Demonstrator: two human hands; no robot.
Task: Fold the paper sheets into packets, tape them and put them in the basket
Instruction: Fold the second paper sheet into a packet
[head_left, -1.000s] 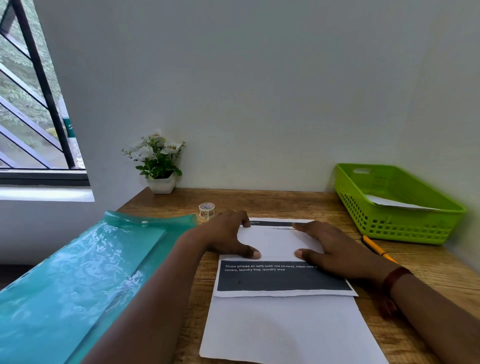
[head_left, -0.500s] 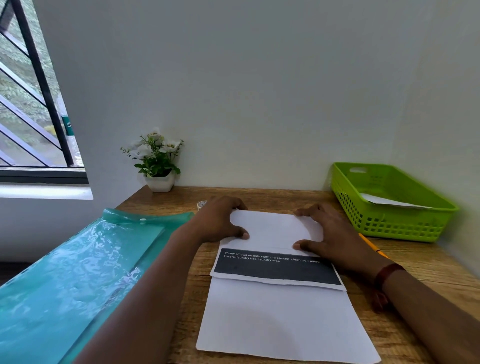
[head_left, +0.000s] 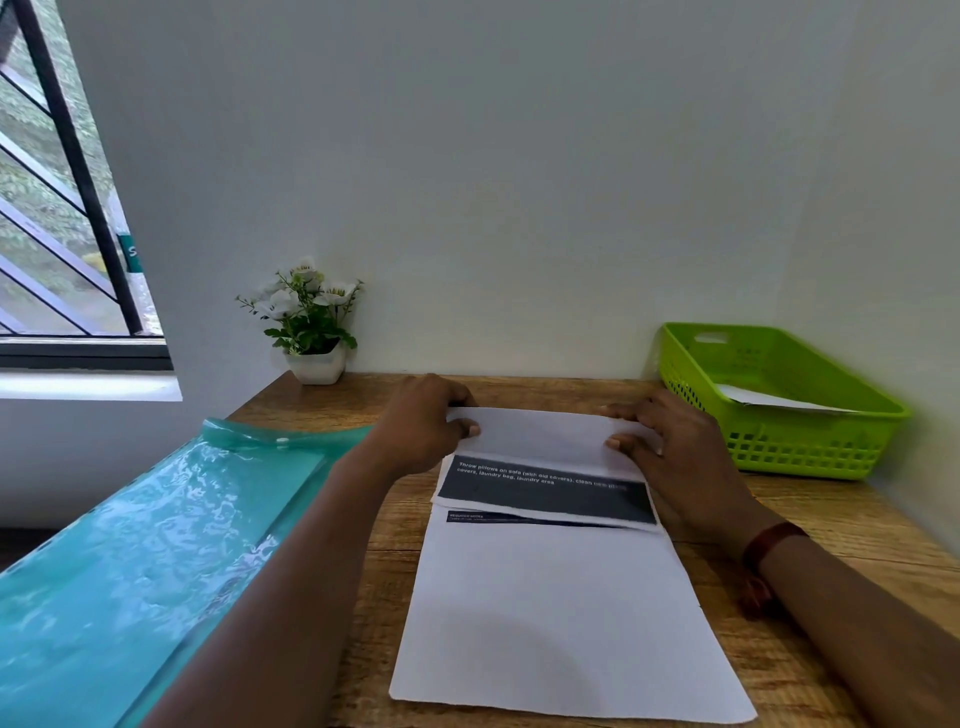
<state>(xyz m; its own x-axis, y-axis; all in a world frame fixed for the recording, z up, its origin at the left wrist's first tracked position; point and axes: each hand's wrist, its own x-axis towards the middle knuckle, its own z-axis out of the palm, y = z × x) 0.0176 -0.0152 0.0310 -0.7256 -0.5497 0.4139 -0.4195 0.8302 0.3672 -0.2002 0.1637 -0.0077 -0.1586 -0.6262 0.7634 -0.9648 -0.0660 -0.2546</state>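
Note:
A white paper sheet (head_left: 556, 613) lies on the wooden desk (head_left: 831, 525) in front of me, its far part folded over so a dark printed band (head_left: 545, 491) with white text faces up. My left hand (head_left: 423, 423) pinches the left end of the folded far edge, thumb on top. At the right end my right hand (head_left: 670, 441) pinches the same edge, which is lifted a little off the desk. The green basket (head_left: 810, 457) stands at the right against the wall, with a white paper packet (head_left: 769, 400) inside.
A teal plastic folder (head_left: 156, 551) lies along the desk's left side and hangs over its edge. A small potted plant (head_left: 311, 322) stands at the back left by the wall. A window is at the far left.
Both hands moved from pressing the fold flat to the sheet's far edge and took hold of it, lifting it. The tape roll and the pencil seen earlier are now hidden.

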